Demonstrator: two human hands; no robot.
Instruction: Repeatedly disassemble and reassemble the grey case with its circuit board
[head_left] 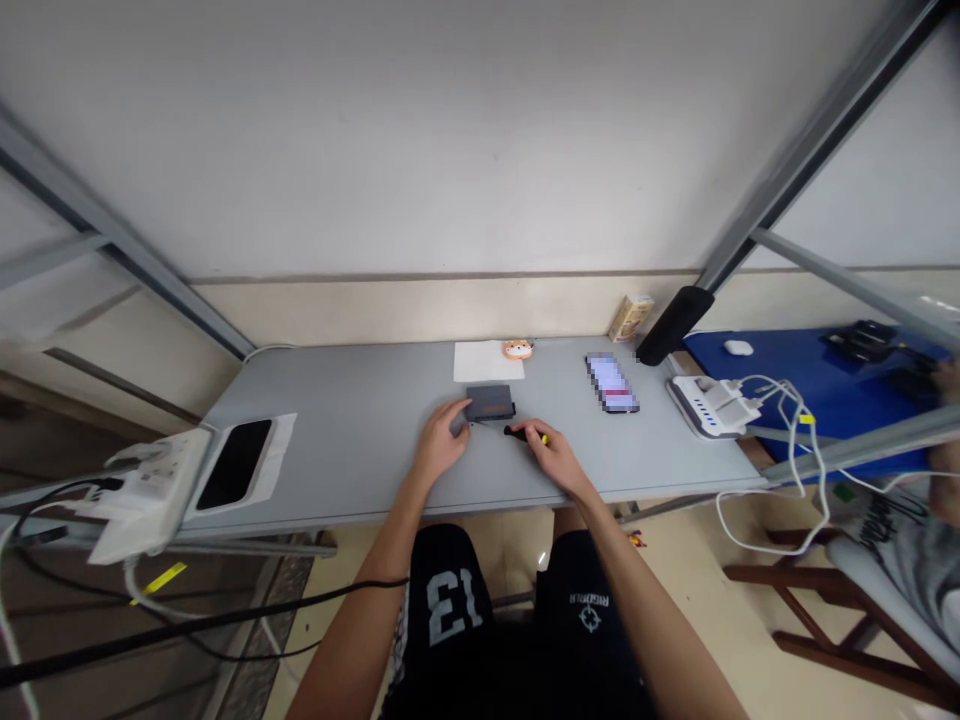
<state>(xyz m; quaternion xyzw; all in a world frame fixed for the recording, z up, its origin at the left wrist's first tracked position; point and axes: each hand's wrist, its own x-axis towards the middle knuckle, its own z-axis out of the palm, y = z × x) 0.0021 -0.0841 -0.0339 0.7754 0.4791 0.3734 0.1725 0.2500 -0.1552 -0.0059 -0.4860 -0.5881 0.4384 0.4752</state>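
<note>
A small dark grey box (490, 402) lies flat on the grey desk (360, 430), in front of a white sheet of paper. My left hand (442, 437) rests at the box's left side, its fingers apart and the fingertips touching the edge. In my right hand (551, 452) is a screwdriver (517, 432) with a black and yellow handle. Its thin shaft points left, just in front of the box, and the tip is near my left fingers. Whether the tip touches anything is too small to tell.
An orange and white animal-face item (517, 349) sits on the paper (480, 362). To the right are a lit phone (612, 383), a black cylinder (675, 325), a small carton (631, 318) and a power strip (709, 408). Another phone (235, 463) lies left. A person's arm (946, 470) shows far right.
</note>
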